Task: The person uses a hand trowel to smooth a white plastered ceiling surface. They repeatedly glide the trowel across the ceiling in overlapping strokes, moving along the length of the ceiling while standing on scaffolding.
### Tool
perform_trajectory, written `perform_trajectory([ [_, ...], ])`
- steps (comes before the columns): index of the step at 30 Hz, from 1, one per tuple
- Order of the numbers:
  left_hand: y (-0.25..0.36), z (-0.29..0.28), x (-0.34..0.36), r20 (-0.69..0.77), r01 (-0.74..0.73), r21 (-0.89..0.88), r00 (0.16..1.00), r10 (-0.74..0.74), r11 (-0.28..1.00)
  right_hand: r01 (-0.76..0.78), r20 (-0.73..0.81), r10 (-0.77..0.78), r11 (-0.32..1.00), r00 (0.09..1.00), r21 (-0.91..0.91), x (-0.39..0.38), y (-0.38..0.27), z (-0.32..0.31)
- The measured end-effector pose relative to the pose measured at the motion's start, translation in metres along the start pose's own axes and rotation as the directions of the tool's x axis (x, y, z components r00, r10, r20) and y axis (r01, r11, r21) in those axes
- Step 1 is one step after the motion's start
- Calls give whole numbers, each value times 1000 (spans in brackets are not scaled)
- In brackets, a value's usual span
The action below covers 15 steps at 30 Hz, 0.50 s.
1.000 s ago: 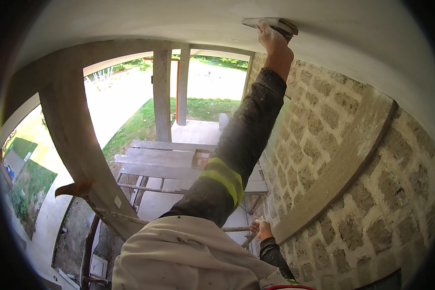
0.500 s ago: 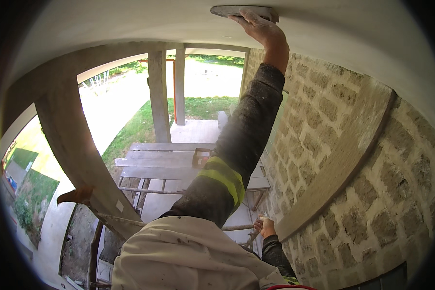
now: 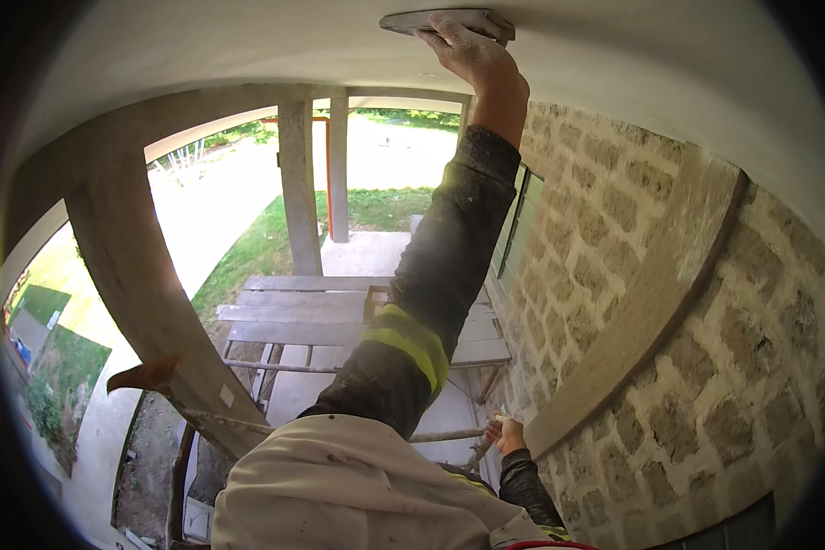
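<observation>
trowel (image 3: 484, 18): flat grey plate, long axis running roughly left-right, narrowed at the left end, squared off at the right. from where i'm standing it's overhead, gripped from below, roughly level, face turned up to the ceiling (image 3: 605, 50). handle hidden in the grip. can't tell whether the full face is touching. ceiling is greyish off-white, smooth-looking, darker shade just right of the trowel.

A stone wall (image 3: 605, 206) stands right; planks (image 3: 289, 310) lie below; grass (image 3: 390, 211) spreads beyond pillars (image 3: 300, 202) and an orange pipe (image 3: 328, 165).
</observation>
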<state>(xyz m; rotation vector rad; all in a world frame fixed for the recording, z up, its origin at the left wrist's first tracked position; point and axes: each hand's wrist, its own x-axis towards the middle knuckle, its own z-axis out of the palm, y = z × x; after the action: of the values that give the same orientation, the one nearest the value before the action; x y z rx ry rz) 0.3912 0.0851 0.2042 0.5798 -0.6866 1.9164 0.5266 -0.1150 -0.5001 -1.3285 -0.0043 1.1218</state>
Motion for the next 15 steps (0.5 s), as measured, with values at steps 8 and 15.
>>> perform_trajectory([
  [8,10,-4,11,-50,434,-167,893,-447,885,-15,9,15,1000,1000,17,8,0,-7],
  [15,10,17,-9,-60,15,17,998,-14,1000,-22,-8,21,999,1000,-24,8,6,-15],
])
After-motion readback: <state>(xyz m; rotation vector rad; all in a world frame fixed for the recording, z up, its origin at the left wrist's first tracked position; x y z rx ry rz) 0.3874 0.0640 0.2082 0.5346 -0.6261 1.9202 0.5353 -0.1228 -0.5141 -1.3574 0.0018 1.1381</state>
